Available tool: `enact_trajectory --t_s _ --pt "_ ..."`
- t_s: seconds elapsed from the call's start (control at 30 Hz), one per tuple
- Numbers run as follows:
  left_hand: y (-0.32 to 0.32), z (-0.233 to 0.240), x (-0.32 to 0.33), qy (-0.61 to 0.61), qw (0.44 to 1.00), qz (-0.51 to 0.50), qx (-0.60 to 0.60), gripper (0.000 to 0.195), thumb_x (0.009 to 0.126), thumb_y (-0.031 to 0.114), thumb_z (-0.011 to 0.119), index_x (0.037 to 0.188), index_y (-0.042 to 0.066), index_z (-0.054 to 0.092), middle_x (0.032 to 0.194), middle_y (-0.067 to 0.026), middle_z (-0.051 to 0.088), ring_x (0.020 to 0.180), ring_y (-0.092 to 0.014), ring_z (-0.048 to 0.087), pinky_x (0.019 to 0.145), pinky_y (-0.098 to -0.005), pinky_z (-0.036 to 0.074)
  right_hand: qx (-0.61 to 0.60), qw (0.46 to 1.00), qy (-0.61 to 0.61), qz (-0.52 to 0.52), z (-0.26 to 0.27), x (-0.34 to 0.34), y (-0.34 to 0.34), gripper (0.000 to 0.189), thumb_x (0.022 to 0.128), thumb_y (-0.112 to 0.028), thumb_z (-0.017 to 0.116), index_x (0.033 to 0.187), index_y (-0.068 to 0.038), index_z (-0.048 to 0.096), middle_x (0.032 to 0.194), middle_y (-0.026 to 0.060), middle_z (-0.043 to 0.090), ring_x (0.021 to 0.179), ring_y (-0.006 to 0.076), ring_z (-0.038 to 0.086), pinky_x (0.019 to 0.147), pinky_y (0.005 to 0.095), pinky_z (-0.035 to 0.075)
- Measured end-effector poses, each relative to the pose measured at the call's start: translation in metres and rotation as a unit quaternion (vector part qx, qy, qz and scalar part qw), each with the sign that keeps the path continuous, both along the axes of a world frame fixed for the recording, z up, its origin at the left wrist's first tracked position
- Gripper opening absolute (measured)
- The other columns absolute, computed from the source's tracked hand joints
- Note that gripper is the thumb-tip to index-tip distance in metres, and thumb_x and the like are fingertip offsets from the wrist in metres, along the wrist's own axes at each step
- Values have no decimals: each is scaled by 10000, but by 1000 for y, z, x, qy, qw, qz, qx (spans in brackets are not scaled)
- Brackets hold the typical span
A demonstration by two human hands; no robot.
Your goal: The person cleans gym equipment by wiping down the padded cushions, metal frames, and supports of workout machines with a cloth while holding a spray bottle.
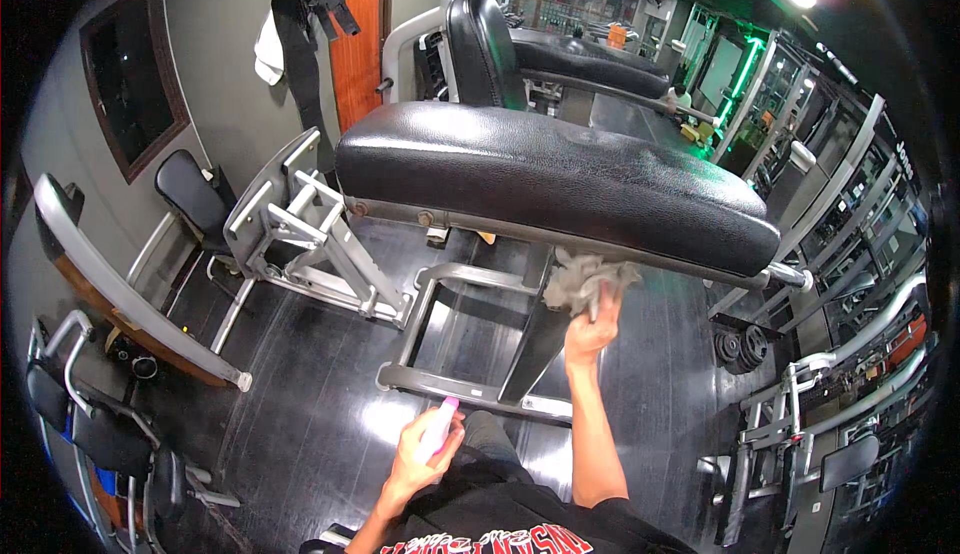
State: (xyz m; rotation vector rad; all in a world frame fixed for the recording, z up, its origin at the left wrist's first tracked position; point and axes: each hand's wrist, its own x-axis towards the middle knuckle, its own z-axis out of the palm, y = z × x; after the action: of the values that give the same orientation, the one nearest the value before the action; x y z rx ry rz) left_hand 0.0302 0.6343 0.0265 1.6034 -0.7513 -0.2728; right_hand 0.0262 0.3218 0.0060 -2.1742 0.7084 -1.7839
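My right hand point(592, 336) is closed on a crumpled grey-beige cloth point(589, 280), which lies against the upper part of the dark upright post point(536, 351) of a gym bench, just below its pad. Above the cloth stretches the long black padded seat point(555, 171), with light glinting off its surface. Low in the view, near my body, my left hand point(427, 449) holds a white bottle point(436, 430) with a pink top, tilted upward. The metal base frame point(442, 383) of the bench stands on the floor just beyond the bottle.
At left stand a grey-framed machine point(322, 239) and a curved metal beam point(142, 284). Behind the long pad rises a black backrest point(484, 51). Weight plates point(739, 347) and more gym machines point(810, 434) are on the right. Straps and a white cloth point(270, 51) hang on the wall.
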Motion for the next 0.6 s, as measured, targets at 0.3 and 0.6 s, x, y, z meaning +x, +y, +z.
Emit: enact_trajectory --t_s 0.3,0.6 --pt "-10 -6 2 23 1000 -14 -8 197 809 -4 672 1003 -3 634 813 -68 654 727 -135 625 664 -271 491 350 924 129 86 -157 -55 44 381 828 61 488 1181 -45 585 1269 238 533 1146 357 542 965 390 412" --pt "-18 -5 8 29 999 -14 2 196 810 -4 673 1002 -1 633 815 -60 653 720 -125 614 663 -266 482 413 832 -319 188 -10 -11 -21 325 978 -119 458 1293 -44 493 1256 117 546 1149 219 499 996 337 366"
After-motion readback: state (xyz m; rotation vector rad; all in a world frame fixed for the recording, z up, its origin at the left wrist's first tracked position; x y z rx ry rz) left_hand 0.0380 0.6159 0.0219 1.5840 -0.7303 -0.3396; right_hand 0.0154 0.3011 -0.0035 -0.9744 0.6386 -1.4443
